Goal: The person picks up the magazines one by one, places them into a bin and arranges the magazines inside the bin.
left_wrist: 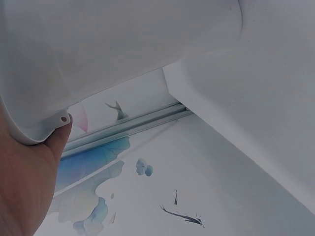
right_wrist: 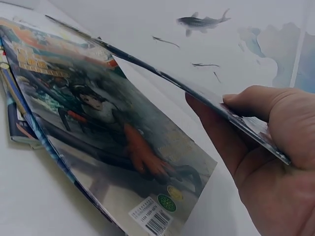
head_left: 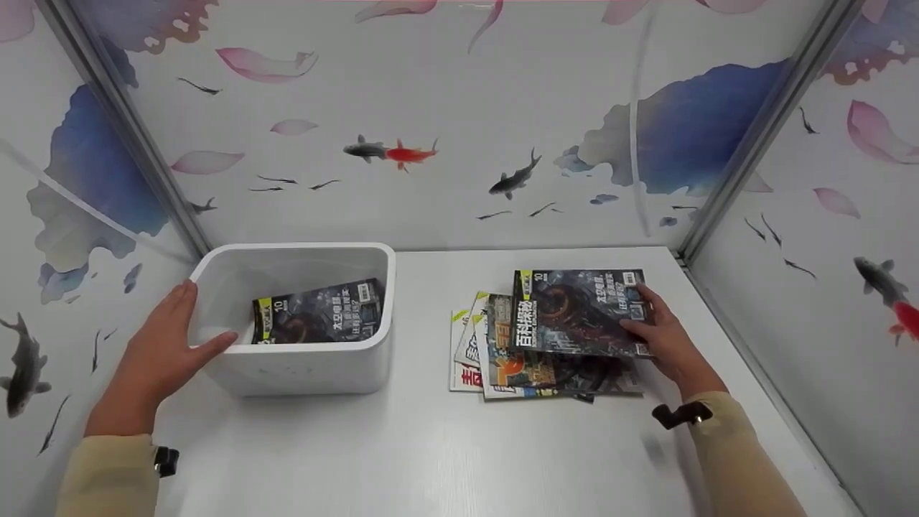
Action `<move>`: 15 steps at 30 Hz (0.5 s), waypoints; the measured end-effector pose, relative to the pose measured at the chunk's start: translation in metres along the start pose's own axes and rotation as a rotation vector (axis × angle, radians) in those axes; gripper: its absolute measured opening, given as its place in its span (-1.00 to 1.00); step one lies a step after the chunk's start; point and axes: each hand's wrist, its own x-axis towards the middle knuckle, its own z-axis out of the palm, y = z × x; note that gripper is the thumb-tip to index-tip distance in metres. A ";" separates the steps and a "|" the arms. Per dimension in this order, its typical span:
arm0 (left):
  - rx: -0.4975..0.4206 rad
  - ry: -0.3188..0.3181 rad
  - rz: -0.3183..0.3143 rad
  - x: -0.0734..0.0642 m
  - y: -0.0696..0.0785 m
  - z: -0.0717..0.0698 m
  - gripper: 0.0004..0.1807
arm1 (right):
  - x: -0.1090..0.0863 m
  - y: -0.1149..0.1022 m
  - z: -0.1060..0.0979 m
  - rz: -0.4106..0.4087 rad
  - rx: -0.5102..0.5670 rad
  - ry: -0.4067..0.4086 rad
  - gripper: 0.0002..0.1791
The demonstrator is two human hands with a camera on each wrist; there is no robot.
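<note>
My right hand (head_left: 664,341) pinches a dark magazine (head_left: 574,312) by its right edge, thumb on the cover and fingers beneath. In the right wrist view the magazine (right_wrist: 172,81) shows nearly edge-on, raised at an angle over a loose pile of magazines (head_left: 517,366). The top one in the pile has a painted back cover (right_wrist: 103,142) with a barcode. My left hand (head_left: 161,345) holds the near left corner of a white plastic bin (head_left: 309,370), its thumb over the front rim. Inside the bin leans another dark magazine (head_left: 323,312) with a similar cover.
Bin and pile stand on a white table (head_left: 431,459). White panels (head_left: 459,93) printed with fish and petals enclose it at the back and both sides, joined by metal corner posts (head_left: 129,129). A black wrist strap (head_left: 682,414) sits on the right sleeve.
</note>
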 end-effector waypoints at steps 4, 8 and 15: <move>-0.006 0.001 -0.001 0.000 0.000 0.000 0.29 | -0.002 -0.005 0.003 0.011 0.031 0.014 0.11; -0.010 -0.005 -0.005 -0.001 0.001 0.000 0.30 | -0.004 -0.009 0.007 0.005 0.046 0.019 0.08; -0.018 -0.009 -0.010 -0.001 -0.001 0.000 0.29 | -0.010 -0.018 0.013 -0.031 0.101 0.006 0.05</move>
